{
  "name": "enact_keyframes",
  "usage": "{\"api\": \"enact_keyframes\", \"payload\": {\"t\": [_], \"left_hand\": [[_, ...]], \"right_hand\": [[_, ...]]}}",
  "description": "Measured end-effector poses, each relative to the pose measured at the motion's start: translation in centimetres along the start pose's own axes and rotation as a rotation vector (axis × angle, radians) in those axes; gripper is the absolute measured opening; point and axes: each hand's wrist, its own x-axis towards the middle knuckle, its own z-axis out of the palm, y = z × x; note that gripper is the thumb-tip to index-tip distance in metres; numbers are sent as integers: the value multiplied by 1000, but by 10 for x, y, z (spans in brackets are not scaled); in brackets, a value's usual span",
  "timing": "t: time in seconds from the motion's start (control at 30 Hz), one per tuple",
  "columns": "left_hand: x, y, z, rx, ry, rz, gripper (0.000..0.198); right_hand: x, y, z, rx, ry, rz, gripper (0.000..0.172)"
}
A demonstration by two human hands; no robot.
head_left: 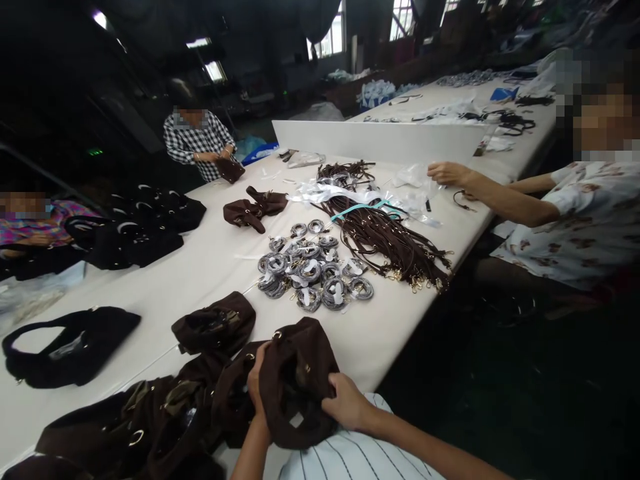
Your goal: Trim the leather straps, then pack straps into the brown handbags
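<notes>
A dark brown fabric handbag [317,340] with gold rings is held up at the table's near edge, its opening turned toward me. My left hand [257,380] grips its left side, fingers partly hidden behind the cloth. On the right side my right hand [347,403] pinches the bag's edge between thumb and fingers. A small white patch [297,419] shows inside the opening. More brown bags [120,420] lie heaped to the left of my left hand, and a single brown bag [215,323] sits just beyond them.
Coiled grey cords [310,267] with tags and brown straps [385,233] with gold clasps lie mid-table. Black bags [135,227] are at left. A co-worker [565,207] on the right handles clear plastic; another [200,143] at the back holds a brown piece. A white partition [375,140] crosses the table.
</notes>
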Motion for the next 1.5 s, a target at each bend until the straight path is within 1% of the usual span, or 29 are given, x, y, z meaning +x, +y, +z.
{"api": "enact_keyframes", "payload": {"t": [0.07,0.13,0.17,0.23,0.27,0.3,0.33,0.4,0.43,0.5,0.57,0.63,0.73,0.77,0.8,0.83,0.87,0.9,0.93,1.0,1.03,1.07,1.13,1.2,1.27,1.33,1.37,1.43,1.5], "left_hand": [[6,-13,-3,6,45,-38,35],[6,-15,0,87,29,-26,35],[6,-12,3,128,15,11,34],[5,-3,11,158,5,76,34],[4,2,14,157,6,79,34],[5,5,18,158,8,67,34],[5,8,20,162,11,49,34],[5,9,21,162,17,37,33],[5,7,21,156,20,39,33],[4,3,19,133,16,45,34],[3,-3,17,101,15,39,33],[1,-9,17,69,28,22,33],[0,-15,19,29,45,-6,34],[1,-15,21,20,50,-10,34],[3,-15,23,15,53,-13,34],[5,-14,25,15,55,-17,34],[7,-12,28,16,55,-23,33],[10,-10,30,4,57,-33,33],[12,-7,33,-26,58,-44,31],[16,-4,38,-120,60,-69,29],[17,-3,40,-171,63,-75,28],[17,-3,41,-214,65,-80,28],[13,-4,41,-273,64,-77,28],[6,-7,40,-332,65,-71,28],[-1,-9,38,-377,73,-75,29],[-6,-12,38,-404,83,-92,28],[-7,-13,38,-411,87,-101,27],[-9,-14,39,-409,93,-111,25],[-11,-13,41,-388,87,-104,24]], "right_hand": [[-10,9,-14,-47,-94,77,14],[-2,5,-43,-148,-100,79,21],[10,-2,-60,-223,-57,52,23],[48,-21,-91,-419,162,-33,24],[71,-30,-104,-483,243,-61,27],[96,-37,-113,-541,304,-79,36],[119,-43,-120,-585,328,-85,50],[160,-47,-126,-670,314,-69,76],[176,-46,-127,-701,287,-48,83],[197,-42,-124,-745,240,-2,84],[204,-40,-121,-776,230,15,80],[199,-44,-121,-795,260,-17,78],[174,-65,-125,-800,378,-100,77],[162,-75,-127,-722,421,-143,75],[148,-85,-126,-565,435,-189,73],[134,-95,-124,-333,396,-223,69],[119,-103,-120,-47,297,-232,65],[105,-109,-114,257,147,-206,59],[92,-111,-106,533,-27,-141,55],[70,-108,-87,918,-327,59,49],[62,-102,-77,1058,-412,153,49],[55,-96,-69,1171,-458,231,48],[44,-82,-57,1323,-483,345,48],[35,-73,-52,1375,-475,429,48],[28,-69,-51,1334,-434,529,44],[23,-67,-49,1204,-310,624,36],[21,-67,-46,1096,-228,653,34],[17,-66,-38,768,-130,604,34],[12,-67,-27,434,-149,474,28]]}}
